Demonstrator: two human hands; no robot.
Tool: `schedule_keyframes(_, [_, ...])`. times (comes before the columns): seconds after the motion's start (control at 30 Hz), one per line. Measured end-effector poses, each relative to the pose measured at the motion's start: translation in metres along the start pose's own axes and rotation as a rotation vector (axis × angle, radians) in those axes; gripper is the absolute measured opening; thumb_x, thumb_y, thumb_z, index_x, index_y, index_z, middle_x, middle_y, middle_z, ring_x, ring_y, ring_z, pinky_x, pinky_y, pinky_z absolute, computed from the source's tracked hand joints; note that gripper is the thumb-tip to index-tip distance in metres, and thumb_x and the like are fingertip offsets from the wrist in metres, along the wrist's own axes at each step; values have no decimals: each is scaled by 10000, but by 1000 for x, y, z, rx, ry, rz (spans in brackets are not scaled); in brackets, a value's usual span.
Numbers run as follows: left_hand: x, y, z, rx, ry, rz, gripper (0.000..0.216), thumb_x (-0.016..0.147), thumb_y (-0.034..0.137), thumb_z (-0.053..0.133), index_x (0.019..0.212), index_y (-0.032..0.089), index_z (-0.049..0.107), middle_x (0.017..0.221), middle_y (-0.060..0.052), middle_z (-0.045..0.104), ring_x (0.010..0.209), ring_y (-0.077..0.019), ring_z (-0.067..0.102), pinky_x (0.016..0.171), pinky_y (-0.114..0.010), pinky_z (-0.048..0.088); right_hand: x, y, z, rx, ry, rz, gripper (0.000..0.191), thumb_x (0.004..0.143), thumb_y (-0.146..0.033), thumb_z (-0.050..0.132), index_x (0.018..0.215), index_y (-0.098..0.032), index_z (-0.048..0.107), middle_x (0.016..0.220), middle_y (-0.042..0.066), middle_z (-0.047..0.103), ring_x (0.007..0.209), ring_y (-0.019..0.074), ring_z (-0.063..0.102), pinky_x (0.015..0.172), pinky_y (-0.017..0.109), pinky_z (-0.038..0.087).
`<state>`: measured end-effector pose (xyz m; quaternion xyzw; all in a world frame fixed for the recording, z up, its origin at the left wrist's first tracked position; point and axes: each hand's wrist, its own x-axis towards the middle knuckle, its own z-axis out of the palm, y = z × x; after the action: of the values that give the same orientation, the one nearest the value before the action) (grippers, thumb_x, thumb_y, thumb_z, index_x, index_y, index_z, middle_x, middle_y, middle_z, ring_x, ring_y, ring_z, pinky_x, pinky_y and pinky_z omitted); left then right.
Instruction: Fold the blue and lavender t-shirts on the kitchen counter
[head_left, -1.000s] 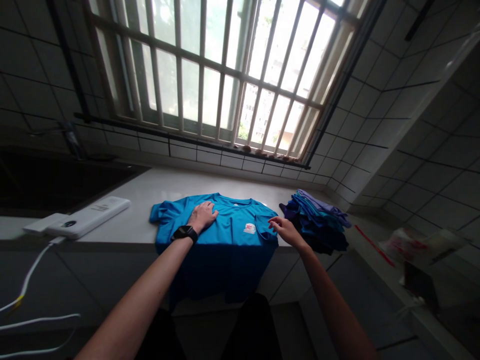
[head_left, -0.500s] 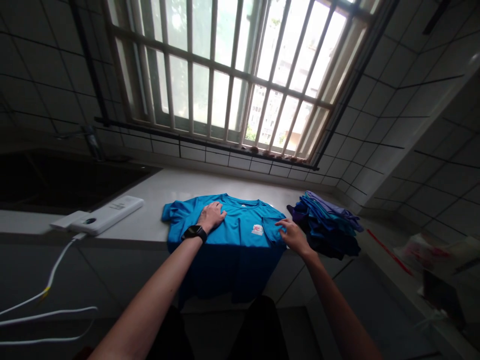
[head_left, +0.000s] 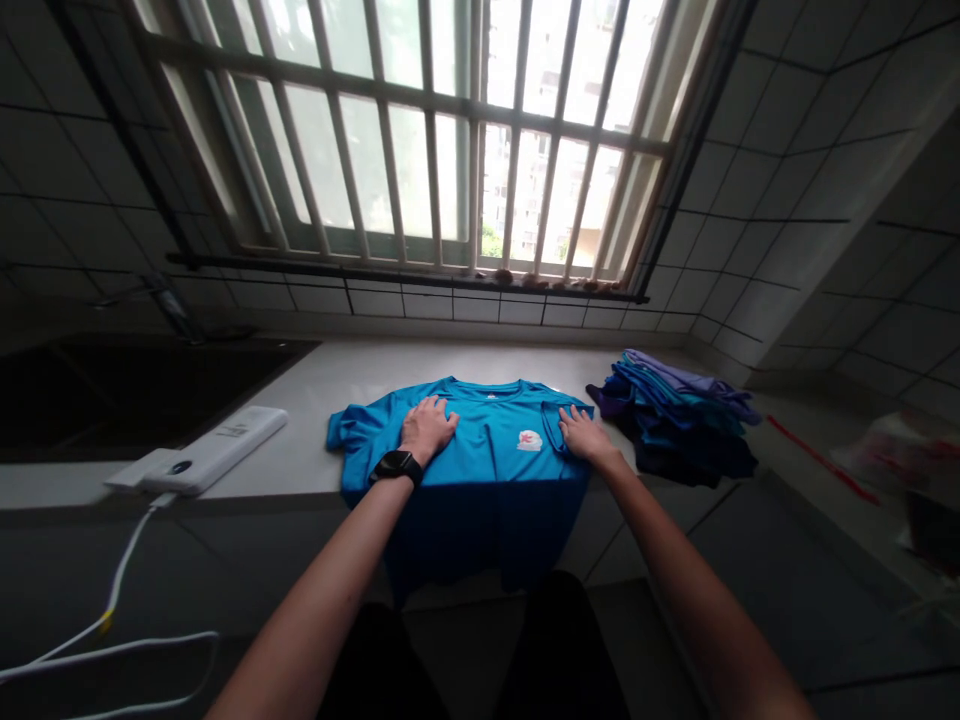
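A blue T-shirt [head_left: 480,440] lies spread on the white counter, collar toward the window, its lower part hanging over the front edge. A small white and red print shows on its chest. My left hand [head_left: 430,428], below a black watch, rests flat on the shirt left of the collar, fingers stretched out. On the right sleeve, folded inward over the shirt, lies my right hand [head_left: 586,436] with its fingers spread. Both hands touch the cloth from above and grip nothing visible.
Right of the shirt sits a pile of folded clothes [head_left: 675,415] in blue and purple. A white power bank [head_left: 217,450] with a cable lies at the left, before a dark sink [head_left: 150,390]. A barred window [head_left: 420,150] is behind the counter [head_left: 315,400].
My right hand has gone from lightly fingering the sleeve to lying flatter on it. My left hand stays on the shirt. The head view has shifted and tilted slightly.
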<state>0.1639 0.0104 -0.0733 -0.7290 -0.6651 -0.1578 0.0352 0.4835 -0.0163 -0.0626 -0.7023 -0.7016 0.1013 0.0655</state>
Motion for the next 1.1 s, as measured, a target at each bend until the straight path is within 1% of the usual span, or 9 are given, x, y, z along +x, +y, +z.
schedule_keyframes(0.17, [4, 2, 0, 17, -31, -65, 550, 997, 352, 395, 1418, 75, 614, 1566, -213, 517, 1463, -359, 456, 1183, -475, 380, 26, -3, -15, -14, -10, 54, 575, 1076, -292, 291, 1640, -201, 349, 1724, 127, 231, 1588, 345, 221, 1244, 600, 205])
schedule_keyframes(0.33, [5, 0, 4, 26, 7, -68, 534, 993, 354, 402, 1427, 129, 617, 1549, -185, 548, 1450, -346, 474, 1170, -494, 401, 35, -38, -30, -106, -43, 75, 584, 1041, -294, 426, 1623, -262, 391, 1714, 132, 280, 1583, 366, 213, 1247, 642, 124])
schedule_keyframes(0.47, [5, -3, 5, 46, -13, -68, 547, 996, 348, 391, 1446, 115, 598, 1573, -184, 521, 1467, -331, 460, 1190, -464, 387, 22, -60, -10, -32, -31, -2, 627, 1059, -402, 349, 1669, -287, 258, 1751, 93, 160, 1604, 349, 127, 1231, 694, 113])
schedule_keyframes(0.57, [5, -1, 3, 55, -23, -78, 550, 996, 334, 386, 1455, 104, 585, 1575, -187, 517, 1472, -320, 456, 1199, -456, 374, 11, -62, 6, -23, 0, 6, 636, 1069, -466, 263, 1671, -263, 250, 1757, 84, 120, 1609, 327, 107, 1236, 694, 80])
schedule_keyframes(0.7, [-4, 16, -12, 96, 28, -75, 488, 969, 298, 419, 1359, 121, 652, 1513, -195, 577, 1384, -318, 537, 1155, -441, 403, 4, -59, 8, -21, 41, 3, 613, 1072, -427, 216, 1654, -258, 310, 1749, 73, 174, 1606, 301, 147, 1249, 666, 105])
schedule_keyframes(0.83, [-23, 22, -40, 124, 198, 61, 424, 950, 214, 415, 1267, 117, 679, 1387, -215, 646, 1257, -331, 605, 1137, -463, 383, 2, -61, 4, 2, 71, 11, 597, 1063, -420, 268, 1619, -240, 392, 1733, 74, 238, 1595, 291, 194, 1259, 625, 160])
schedule_keyframes(0.9, [-31, 4, -53, 96, 245, -56, 413, 940, 176, 410, 1260, 115, 663, 1306, -228, 675, 1214, -342, 623, 1092, -480, 413, 1, -62, 4, 24, 90, 13, 581, 1063, -406, 274, 1595, -236, 437, 1725, 74, 266, 1588, 292, 213, 1258, 618, 179])
schedule_keyframes(1.0, [-40, -51, -71, 9, 235, -409, 330, 878, 160, 518, 1168, 121, 672, 1253, -266, 679, 1203, -389, 629, 1001, -501, 467, -1, -63, 5, 63, 115, 0, 561, 1074, -358, 232, 1554, -235, 495, 1714, 69, 300, 1578, 286, 241, 1255, 621, 186])
schedule_keyframes(1.1, [-45, -108, -83, -193, 150, -605, 185, 703, 232, 786, 835, 157, 679, 1062, -265, 729, 1144, -456, 651, 887, -482, 510, -2, -63, 4, 82, 131, -11, 566, 1076, -333, 206, 1525, -219, 531, 1699, 83, 334, 1565, 296, 269, 1245, 638, 196])
